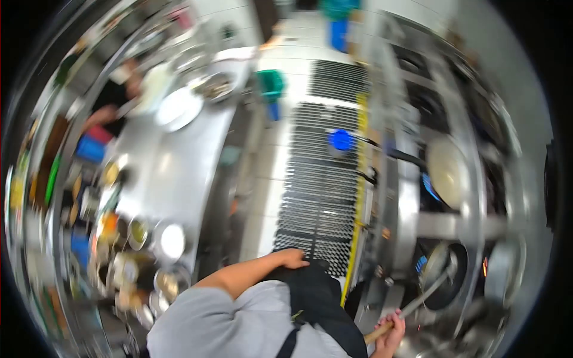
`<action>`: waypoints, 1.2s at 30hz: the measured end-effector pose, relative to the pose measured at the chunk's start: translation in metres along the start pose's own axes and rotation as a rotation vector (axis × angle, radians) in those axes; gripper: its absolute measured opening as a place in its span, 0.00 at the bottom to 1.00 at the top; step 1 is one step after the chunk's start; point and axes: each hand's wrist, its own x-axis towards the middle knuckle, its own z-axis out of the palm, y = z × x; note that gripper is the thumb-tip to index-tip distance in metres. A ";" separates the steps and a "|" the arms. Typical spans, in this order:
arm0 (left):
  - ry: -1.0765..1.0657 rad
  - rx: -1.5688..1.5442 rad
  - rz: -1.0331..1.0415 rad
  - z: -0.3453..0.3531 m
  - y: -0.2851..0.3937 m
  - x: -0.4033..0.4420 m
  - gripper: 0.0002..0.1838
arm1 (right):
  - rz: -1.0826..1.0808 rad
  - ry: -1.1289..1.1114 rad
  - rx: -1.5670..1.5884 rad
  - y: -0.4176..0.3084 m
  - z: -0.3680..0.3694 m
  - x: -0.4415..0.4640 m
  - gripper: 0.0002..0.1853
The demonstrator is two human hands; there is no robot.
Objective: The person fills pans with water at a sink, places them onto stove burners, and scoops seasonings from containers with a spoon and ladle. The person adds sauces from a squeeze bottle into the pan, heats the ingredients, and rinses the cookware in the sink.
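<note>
My right hand (pixel 391 331) is wrapped round the wooden grip of a long-handled metal cooking utensil (pixel 421 298). Its far end reaches into a dark pan (pixel 446 292) on the stove, and blur hides whether it is a ladle or a spatula. Blue flame (pixel 421 263) shows beside that pan. My left hand (pixel 293 258) is at the front of the black apron (pixel 319 295), fingers curled in and blurred; anything inside them is hidden.
Farther along the stove (pixel 439 225), a pale pan (pixel 446 172) sits over blue flame, its handle sticking out over the aisle side. Black slatted mats (pixel 316 179) cover the aisle floor. Left stands a steel counter (pixel 173 170) with plates (pixel 179 110) and several containers; a person's hand (pixel 104 114) works beyond.
</note>
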 end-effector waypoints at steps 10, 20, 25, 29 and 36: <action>0.565 -0.415 0.203 -0.039 0.048 -0.200 0.30 | 0.011 -0.196 -0.012 -0.011 0.060 0.068 0.12; 1.741 -0.482 -0.217 -0.002 -0.008 -0.511 0.19 | 0.041 -0.297 0.106 -0.026 0.109 0.083 0.04; 1.585 0.025 -1.230 0.045 -0.061 -0.586 0.25 | -0.021 -0.235 0.079 -0.024 0.131 0.060 0.05; 1.420 0.082 -1.346 0.067 -0.072 -0.563 0.31 | -0.023 -0.250 0.090 -0.029 0.122 0.070 0.05; 1.568 0.141 -1.279 0.085 -0.088 -0.543 0.36 | -0.065 -0.229 0.062 -0.027 0.125 0.063 0.04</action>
